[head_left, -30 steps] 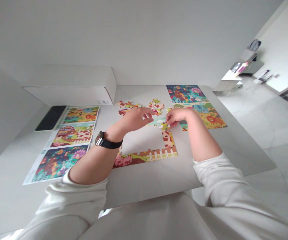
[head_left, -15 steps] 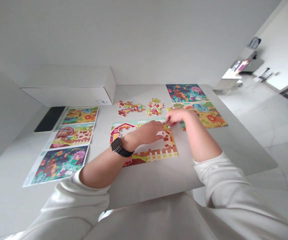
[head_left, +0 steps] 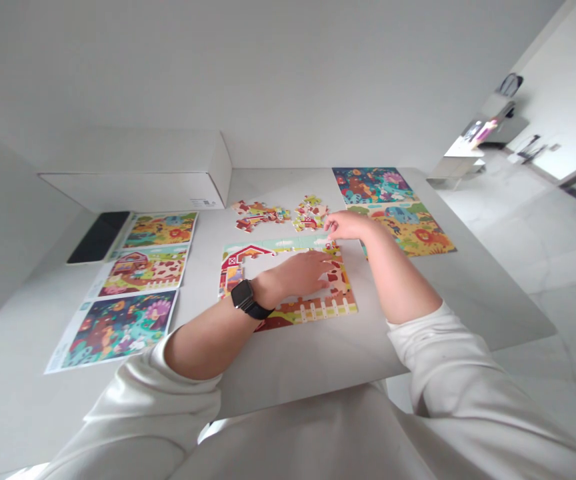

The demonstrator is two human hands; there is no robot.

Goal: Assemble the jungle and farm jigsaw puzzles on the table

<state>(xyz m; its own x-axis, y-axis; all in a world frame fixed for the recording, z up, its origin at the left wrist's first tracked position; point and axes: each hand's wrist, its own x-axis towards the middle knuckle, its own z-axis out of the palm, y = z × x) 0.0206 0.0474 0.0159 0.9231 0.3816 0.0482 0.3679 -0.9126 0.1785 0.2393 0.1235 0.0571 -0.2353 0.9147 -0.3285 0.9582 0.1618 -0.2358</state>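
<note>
My left hand [head_left: 303,274] lies flat over the gap in the middle of a partly built jigsaw puzzle [head_left: 308,309], with a black watch [head_left: 243,298] on that wrist. The puzzle has a red barn at its left and a white fence along its near side. My right hand [head_left: 349,226] sits just above the puzzle's far right corner, fingertips pointing left. Whether it pinches a small piece is hidden. Two heaps of loose puzzle pieces [head_left: 259,215] lie beyond the puzzle, the nearer to my right hand being a second heap [head_left: 311,214].
Printed picture sheets [head_left: 138,273] lie at the table's left, and more [head_left: 393,212] lie at its far right. A white box [head_left: 138,181] and a dark tablet [head_left: 99,237] stand at the far left. The white table's edge [head_left: 488,313] drops to a pale floor.
My left hand has slid down and right, from above the loose pieces to inside the puzzle, uncovering the barn. My right hand has shifted slightly left along the puzzle's far edge.
</note>
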